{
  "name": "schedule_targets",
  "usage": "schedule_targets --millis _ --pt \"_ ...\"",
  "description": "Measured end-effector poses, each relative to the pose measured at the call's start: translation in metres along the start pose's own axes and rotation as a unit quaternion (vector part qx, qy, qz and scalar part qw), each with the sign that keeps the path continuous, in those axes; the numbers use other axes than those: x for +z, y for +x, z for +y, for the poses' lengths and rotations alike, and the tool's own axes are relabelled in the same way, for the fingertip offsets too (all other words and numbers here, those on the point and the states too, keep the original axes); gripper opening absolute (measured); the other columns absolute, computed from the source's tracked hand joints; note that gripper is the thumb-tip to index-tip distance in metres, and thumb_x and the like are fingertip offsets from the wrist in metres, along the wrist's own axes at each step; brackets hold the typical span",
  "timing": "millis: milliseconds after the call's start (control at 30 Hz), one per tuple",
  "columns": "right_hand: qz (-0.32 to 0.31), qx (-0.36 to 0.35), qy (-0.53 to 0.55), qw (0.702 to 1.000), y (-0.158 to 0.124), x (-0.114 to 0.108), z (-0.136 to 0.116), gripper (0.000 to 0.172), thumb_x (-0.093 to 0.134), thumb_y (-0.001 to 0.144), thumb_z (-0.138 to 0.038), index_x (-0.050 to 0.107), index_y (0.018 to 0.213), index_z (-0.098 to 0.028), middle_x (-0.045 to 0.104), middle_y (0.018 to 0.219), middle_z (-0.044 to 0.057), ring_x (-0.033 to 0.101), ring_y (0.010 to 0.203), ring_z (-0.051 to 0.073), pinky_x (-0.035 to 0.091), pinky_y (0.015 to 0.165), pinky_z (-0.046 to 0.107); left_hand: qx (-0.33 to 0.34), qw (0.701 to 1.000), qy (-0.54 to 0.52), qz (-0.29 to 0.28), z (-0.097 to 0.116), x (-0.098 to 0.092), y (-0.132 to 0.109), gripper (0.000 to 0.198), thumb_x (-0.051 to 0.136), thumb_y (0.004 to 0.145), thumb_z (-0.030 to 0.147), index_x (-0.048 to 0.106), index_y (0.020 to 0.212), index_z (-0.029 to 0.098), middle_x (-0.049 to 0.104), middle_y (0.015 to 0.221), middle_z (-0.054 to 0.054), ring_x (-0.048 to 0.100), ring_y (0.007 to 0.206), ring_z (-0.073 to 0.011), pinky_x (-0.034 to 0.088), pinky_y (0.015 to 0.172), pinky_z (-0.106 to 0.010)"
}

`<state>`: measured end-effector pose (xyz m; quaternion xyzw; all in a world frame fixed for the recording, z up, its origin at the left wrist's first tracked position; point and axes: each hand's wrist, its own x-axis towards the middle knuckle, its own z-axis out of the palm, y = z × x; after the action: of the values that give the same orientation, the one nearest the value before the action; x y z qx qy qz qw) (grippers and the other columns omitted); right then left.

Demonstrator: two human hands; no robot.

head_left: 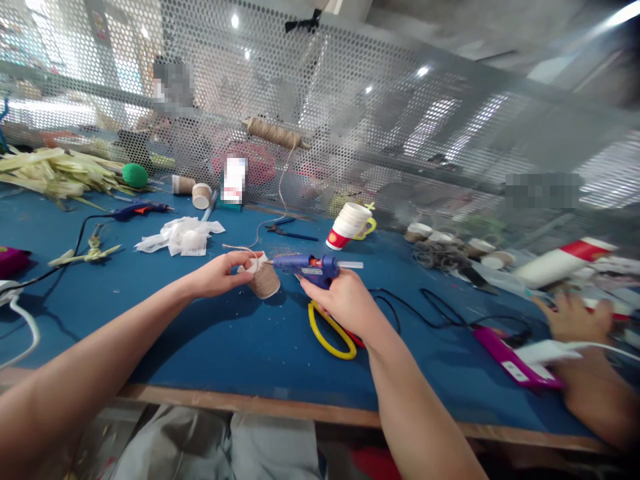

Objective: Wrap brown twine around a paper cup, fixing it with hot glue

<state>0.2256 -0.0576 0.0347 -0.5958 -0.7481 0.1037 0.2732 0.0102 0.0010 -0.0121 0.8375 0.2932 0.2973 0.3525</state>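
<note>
My left hand (pixel 231 272) grips the rim of a small paper cup (pixel 265 281) wrapped in brown twine, tilted just above the blue table. My right hand (pixel 345 297) is wrapped round a blue hot glue gun (pixel 305 264); a clear glue stick (pixel 350 265) pokes out of its back end. The gun's nozzle is at the cup's upper edge; whether it touches, I cannot tell. A strand of twine runs from near the cup up to a twine spool (pixel 275 133) on the mesh. Below my right hand lie scissors with yellow and red handles (pixel 330 337).
Pliers (pixel 293 230), crumpled white plastic (pixel 180 235) and stacked paper cups (pixel 349 225) stand behind my hands. A second glue gun (pixel 140 209) lies left, near pale husks (pixel 55 170). At right are a purple power strip (pixel 517 360) with cables and another person's hand (pixel 575 317).
</note>
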Motion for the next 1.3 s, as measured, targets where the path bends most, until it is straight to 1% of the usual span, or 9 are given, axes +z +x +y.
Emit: schedule_targets --millis 200,367,533,733,833,967,1133,1300 --pt "-0.005 0.028 0.003 1.000 0.0032 0.0024 0.0053 0.023 0.048 0.069 -0.032 0.046 0.050 -0.019 0.050 0.040 -0.001 0.048 0.040 0.013 0.039 0.045 0.025 -0.001 1.000 0.005 -0.004 -0.0027 -0.0002 0.0000 0.017 0.043 0.078 0.030 0.043 0.068 0.017 0.053 0.115 -0.009 0.039 0.118 -0.0205 0.033 0.093 -0.029" --pt "-0.017 0.054 0.035 0.998 0.0025 0.0030 0.0055 0.027 0.050 0.069 -0.032 0.043 0.047 -0.019 0.049 0.037 -0.001 0.048 0.037 0.012 0.040 0.044 0.024 0.000 1.000 0.014 -0.007 -0.0014 -0.0011 -0.0002 0.016 0.043 0.078 0.030 0.043 0.068 0.017 0.052 0.115 -0.008 0.040 0.117 -0.0198 0.033 0.093 -0.028" --pt "-0.052 0.073 0.080 0.993 0.0017 0.0005 0.0048 0.028 0.050 0.069 -0.035 0.044 0.048 -0.018 0.047 0.035 -0.002 0.046 0.033 0.010 0.039 0.040 0.022 0.006 1.000 0.015 -0.012 0.0002 -0.0020 -0.0003 0.015 0.043 0.078 0.028 0.043 0.068 0.017 0.053 0.115 -0.009 0.038 0.119 -0.0187 0.033 0.093 -0.029" --pt "-0.051 0.082 0.087 0.992 0.0036 0.0005 0.0047 0.029 0.051 0.068 -0.032 0.040 0.045 -0.019 0.044 0.033 -0.003 0.045 0.031 0.010 0.039 0.040 0.022 -0.017 1.000 0.004 -0.006 0.0030 -0.0023 -0.0014 0.013 0.045 0.075 0.027 0.043 0.066 0.017 0.046 0.126 -0.008 0.040 0.116 -0.0195 0.035 0.091 -0.029" --pt "-0.060 0.083 0.098 0.990 0.0033 0.0001 0.0052 0.026 0.052 0.068 -0.032 0.043 0.048 -0.018 0.045 0.034 -0.003 0.045 0.032 0.010 0.038 0.039 0.022 -0.021 1.000 0.002 -0.007 0.0033 -0.0024 -0.0018 0.013 0.044 0.075 0.027 0.045 0.067 0.017 0.045 0.127 -0.008 0.040 0.116 -0.0201 0.035 0.092 -0.030" --pt "-0.063 0.074 0.098 0.991 0.0031 -0.0007 0.0053 0.028 0.051 0.069 -0.033 0.042 0.048 -0.018 0.044 0.033 -0.004 0.044 0.031 0.010 0.038 0.040 0.021 -0.015 1.000 0.004 -0.007 0.0021 -0.0021 -0.0020 0.012 0.044 0.076 0.026 0.045 0.068 0.017 0.044 0.127 -0.009 0.039 0.117 -0.0200 0.034 0.092 -0.031" --pt "-0.063 0.082 0.104 0.989 0.0030 -0.0006 0.0038 0.026 0.051 0.069 -0.032 0.042 0.048 -0.018 0.044 0.033 -0.004 0.044 0.031 0.010 0.038 0.039 0.021 -0.012 1.000 0.012 -0.004 0.0018 -0.0021 -0.0017 0.012 0.044 0.076 0.026 0.045 0.068 0.017 0.045 0.126 -0.008 0.041 0.116 -0.0194 0.033 0.093 -0.030" --pt "-0.071 0.069 0.102 0.990 0.0012 -0.0006 0.0057 0.026 0.051 0.069 -0.034 0.044 0.050 -0.018 0.047 0.035 -0.003 0.045 0.033 0.010 0.038 0.040 0.021 -0.011 1.000 0.021 -0.012 0.0022 -0.0025 -0.0016 0.012 0.044 0.076 0.027 0.045 0.069 0.017 0.045 0.126 -0.008 0.039 0.118 -0.0185 0.033 0.093 -0.029"
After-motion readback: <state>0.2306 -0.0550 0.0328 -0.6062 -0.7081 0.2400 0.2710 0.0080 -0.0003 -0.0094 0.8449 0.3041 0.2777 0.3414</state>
